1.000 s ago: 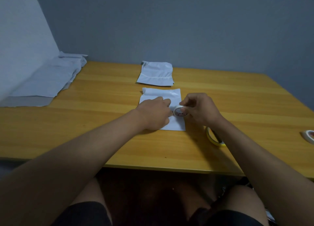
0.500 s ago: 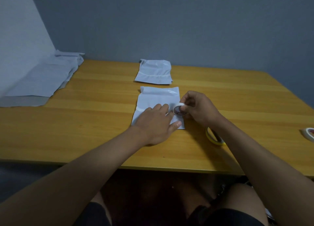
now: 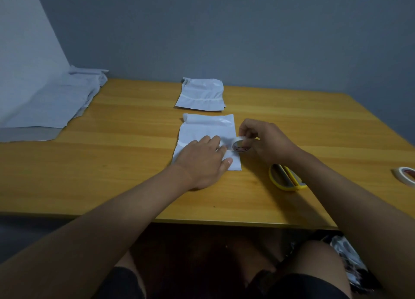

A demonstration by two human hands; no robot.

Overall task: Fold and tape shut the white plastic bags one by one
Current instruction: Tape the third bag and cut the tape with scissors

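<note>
— Where was the folded white plastic bag?

— Flat on the wooden desk, its near half hidden under the left hand, fingers straight, pressing it down.

— And the right hand?

— Pinching a small tape roll at the bag's right edge; its label was blurred.

— Anything else?

— A taped bag behind, yellow-handled scissors partly under the forearm, another tape roll cut off at the frame's edge.

We count two folded white plastic bags, one mid-frame and one above it; one stack of unfolded bags, upper left; two tape rolls, centre and right edge; one yellow-handled scissors; two hands, left and right.
</note>
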